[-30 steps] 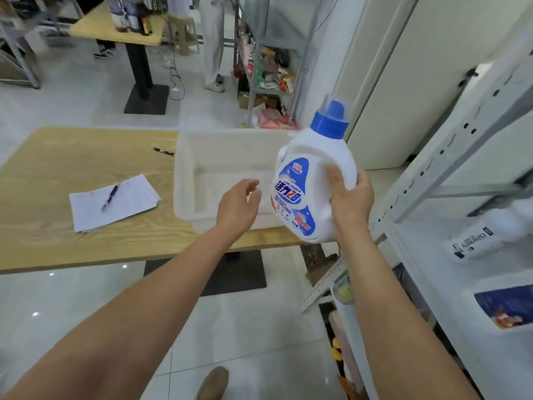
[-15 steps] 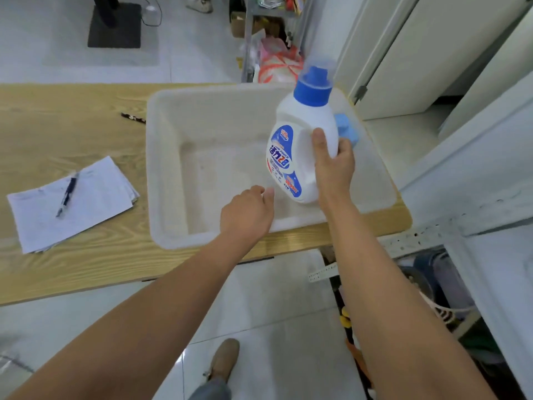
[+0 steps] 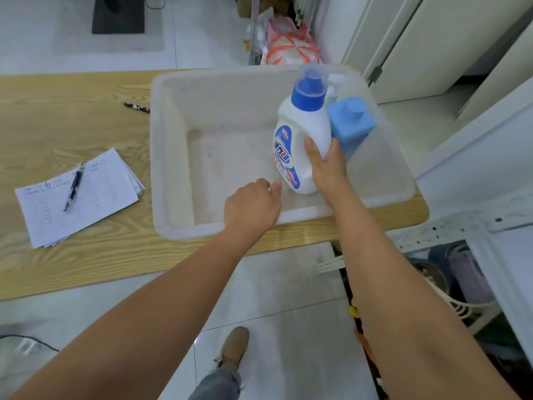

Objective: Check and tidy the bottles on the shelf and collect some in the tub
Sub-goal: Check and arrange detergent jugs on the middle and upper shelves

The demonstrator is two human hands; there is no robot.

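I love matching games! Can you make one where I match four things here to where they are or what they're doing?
1. white bottle
2. blue bottle
3. papers
4. tub

A. under a pen
B. holds the bottles
C. gripped by the right hand
D. stands beside the white bottle

Pairs: 1-C, 2-D, 3-A, 4-B.

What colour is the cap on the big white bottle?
Blue cap, seen best in the head view.

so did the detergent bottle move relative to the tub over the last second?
Yes. The detergent bottle, gripped by the right hand, went from outside the near right corner of the tub to inside it, beside the blue bottle.
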